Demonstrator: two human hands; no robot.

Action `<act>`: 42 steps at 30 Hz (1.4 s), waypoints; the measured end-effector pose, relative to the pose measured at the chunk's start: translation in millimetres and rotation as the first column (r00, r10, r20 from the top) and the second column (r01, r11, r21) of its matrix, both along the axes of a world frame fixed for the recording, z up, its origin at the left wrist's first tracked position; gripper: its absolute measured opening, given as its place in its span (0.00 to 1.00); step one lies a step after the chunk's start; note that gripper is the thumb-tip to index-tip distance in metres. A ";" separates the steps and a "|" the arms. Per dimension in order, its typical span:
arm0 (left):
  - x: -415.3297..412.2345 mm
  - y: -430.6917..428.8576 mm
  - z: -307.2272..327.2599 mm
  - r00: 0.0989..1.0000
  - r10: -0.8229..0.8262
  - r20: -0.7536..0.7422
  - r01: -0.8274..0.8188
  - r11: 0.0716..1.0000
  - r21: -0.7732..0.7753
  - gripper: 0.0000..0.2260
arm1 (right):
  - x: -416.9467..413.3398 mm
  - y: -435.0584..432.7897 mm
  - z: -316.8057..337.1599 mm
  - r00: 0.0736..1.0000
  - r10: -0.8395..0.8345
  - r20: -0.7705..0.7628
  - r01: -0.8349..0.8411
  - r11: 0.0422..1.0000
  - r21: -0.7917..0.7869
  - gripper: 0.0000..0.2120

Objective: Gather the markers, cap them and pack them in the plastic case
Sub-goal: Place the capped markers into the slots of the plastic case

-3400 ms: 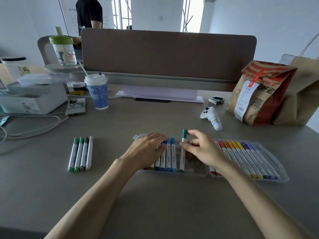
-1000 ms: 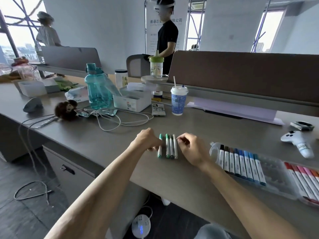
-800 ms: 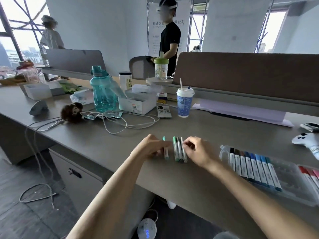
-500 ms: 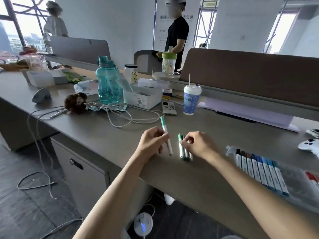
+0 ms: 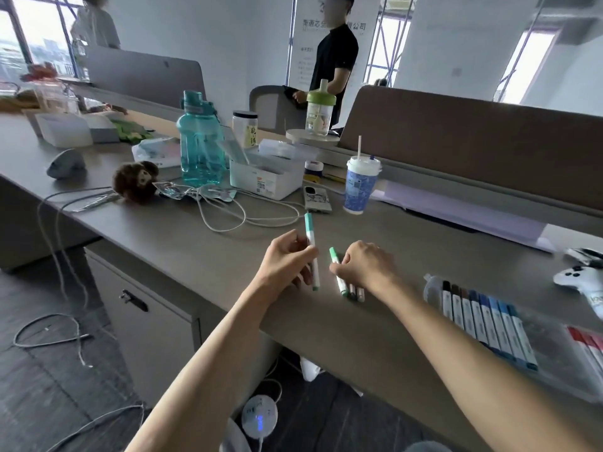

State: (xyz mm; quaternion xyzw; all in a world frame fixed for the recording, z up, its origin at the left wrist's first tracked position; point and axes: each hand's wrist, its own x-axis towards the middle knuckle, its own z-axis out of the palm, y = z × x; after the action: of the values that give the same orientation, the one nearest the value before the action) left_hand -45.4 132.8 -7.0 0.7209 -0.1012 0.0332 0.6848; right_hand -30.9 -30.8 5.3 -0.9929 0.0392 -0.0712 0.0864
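Observation:
My left hand point(image 5: 287, 262) grips a white marker with a teal cap point(image 5: 310, 236), lifted off the desk and pointing away from me. My right hand point(image 5: 365, 267) pinches a green-capped marker point(image 5: 336, 270), one of three markers point(image 5: 352, 290) lying side by side on the desk under its fingers. To the right lies the open clear plastic case point(image 5: 554, 350), with a row of capped brown, grey and blue markers point(image 5: 483, 318) in its left half and red ones point(image 5: 587, 345) at the frame's right edge.
Behind my hands lie white cables point(image 5: 235, 216), a phone point(image 5: 316, 199) and a blue paper cup point(image 5: 360, 187). A teal water bottle point(image 5: 199, 141), a white box point(image 5: 264, 174) and a plush toy point(image 5: 135, 181) stand farther left. A white controller point(image 5: 584, 282) sits right. The desk edge runs just below my wrists.
I turned left from the case to the green markers. My left hand picked up the teal-capped marker and lifted it, while my right hand closed on the markers still lying on the desk.

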 end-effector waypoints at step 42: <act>-67.8 -293.8 23.7 0.753 -0.650 -0.097 0.632 0.676 0.378 0.10 | -188.9 -295.3 2.8 0.919 -0.346 0.188 -0.071 0.323 0.944 0.03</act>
State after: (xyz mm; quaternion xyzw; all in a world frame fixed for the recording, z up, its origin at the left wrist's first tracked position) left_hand -113.2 -161.1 16.7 0.7590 -0.3674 -0.2131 0.4935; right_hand -219.8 -326.1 8.1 -0.7213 0.1423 -0.2211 0.6408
